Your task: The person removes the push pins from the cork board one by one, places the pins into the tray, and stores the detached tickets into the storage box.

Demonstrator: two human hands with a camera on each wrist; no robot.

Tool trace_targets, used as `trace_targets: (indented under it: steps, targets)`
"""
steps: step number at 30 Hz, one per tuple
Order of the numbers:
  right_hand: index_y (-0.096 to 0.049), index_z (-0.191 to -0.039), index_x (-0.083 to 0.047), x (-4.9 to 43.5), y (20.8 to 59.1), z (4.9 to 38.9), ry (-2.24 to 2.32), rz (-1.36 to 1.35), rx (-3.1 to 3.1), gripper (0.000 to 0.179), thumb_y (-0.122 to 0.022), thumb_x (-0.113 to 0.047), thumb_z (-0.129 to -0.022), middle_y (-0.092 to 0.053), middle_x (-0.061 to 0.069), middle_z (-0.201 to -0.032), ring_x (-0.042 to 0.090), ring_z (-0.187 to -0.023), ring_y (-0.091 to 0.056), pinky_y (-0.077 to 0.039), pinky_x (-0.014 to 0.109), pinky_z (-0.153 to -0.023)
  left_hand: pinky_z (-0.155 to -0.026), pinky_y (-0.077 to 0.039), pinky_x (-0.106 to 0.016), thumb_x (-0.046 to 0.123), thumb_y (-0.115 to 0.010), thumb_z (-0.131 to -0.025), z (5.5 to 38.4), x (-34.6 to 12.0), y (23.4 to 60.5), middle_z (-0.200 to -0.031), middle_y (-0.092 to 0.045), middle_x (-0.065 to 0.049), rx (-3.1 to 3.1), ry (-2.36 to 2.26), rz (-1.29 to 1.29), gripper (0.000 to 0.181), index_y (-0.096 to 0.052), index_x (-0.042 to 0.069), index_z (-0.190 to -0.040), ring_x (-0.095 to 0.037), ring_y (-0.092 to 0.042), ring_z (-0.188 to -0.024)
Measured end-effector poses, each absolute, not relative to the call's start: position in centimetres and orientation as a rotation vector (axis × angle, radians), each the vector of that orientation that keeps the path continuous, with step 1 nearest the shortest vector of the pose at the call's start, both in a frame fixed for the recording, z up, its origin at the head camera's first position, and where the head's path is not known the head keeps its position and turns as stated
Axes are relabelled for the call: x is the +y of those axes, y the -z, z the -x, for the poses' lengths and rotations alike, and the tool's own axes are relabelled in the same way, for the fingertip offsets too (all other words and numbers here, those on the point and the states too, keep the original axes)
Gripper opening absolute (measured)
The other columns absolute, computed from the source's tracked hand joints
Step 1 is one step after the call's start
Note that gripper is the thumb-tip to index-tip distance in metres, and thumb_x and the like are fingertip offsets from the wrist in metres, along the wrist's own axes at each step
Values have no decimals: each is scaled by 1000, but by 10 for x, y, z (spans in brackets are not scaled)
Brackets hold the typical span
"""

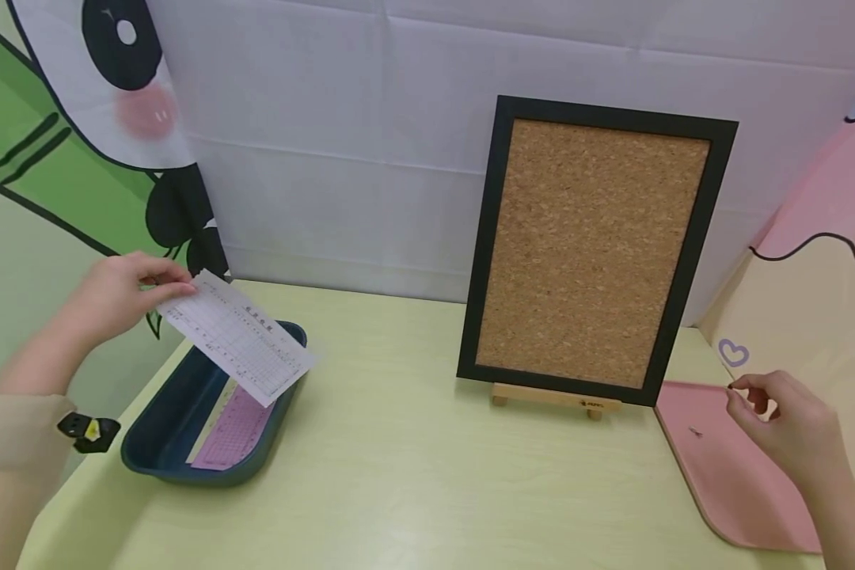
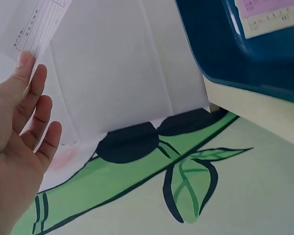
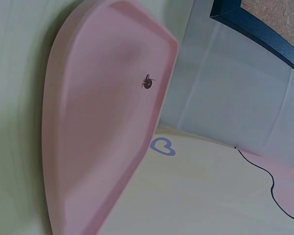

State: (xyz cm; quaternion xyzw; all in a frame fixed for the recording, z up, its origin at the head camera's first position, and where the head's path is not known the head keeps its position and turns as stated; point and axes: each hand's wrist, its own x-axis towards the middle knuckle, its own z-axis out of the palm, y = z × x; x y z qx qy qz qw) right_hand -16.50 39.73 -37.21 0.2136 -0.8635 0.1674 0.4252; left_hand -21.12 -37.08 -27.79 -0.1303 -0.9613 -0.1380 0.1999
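Between thumb and fingers my left hand [image 1: 124,293] pinches a white printed form slip [image 1: 238,336] by its upper left corner, holding it tilted over a dark blue bin [image 1: 160,419]. In the left wrist view the slip [image 2: 36,27] shows ruled lines and text. A pink and cream form slip [image 1: 235,427] lies inside the bin. Over the pink tray [image 1: 748,483], my right hand [image 1: 791,423] pinches a small dark thumbtack [image 1: 731,387] at its fingertips. A few more thumbtacks [image 3: 147,82] lie in the tray. Only the edge of the right hand shows in the right wrist view.
A black-framed cork board [image 1: 594,253] leans upright on a small wooden easel [image 1: 556,397] at the back of the pale table [image 1: 427,475]. Behind it hangs a white cloth [image 1: 342,158]. Printed cartoon panels flank both sides.
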Motion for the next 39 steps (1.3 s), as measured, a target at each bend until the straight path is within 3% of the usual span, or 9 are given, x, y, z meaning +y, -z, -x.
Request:
trace_targets:
  steps: [9,17,26,39]
  targets:
    - [-65,-76,-7,408,384,169,-416,-555,-2181,27,-54,-31,-78,-47,-6,-66,-10,-65,-35,-32,9,-53,-64,-35,-33,16,-74,-81,217,-387,278,-86,-62,-8,-2815,306,333,7,-73,12,-87,-21,-47,-76]
    - [-63,-77,-6,412,396,169,-425,-569,-2281,9,-62,-10,-70,-47,-7,-66,-12,-66,-33,-32,11,-54,-57,-43,-25,8,-72,-81,225,-384,288,-83,-68,-5,-2996,344,462,10,-74,7,-91,-14,-55,-65]
    - [-64,-77,-13,418,415,168,-469,-571,-2375,28,-70,6,-59,-47,-12,-66,-10,-67,-35,-30,11,-55,-61,-43,-30,8,-77,-76,235,-371,311,-82,-60,-3,-3014,217,518,12,-75,10,-87,-20,-50,-76]
    - [-63,-77,-15,427,433,166,-482,-559,-2508,32,-75,9,-58,-45,-15,-67,-3,-62,-39,-31,12,-53,-61,-46,-29,9,-78,-74,246,-349,340,-80,-60,-4,-3042,199,577,10,-76,10,-84,-20,-50,-74]
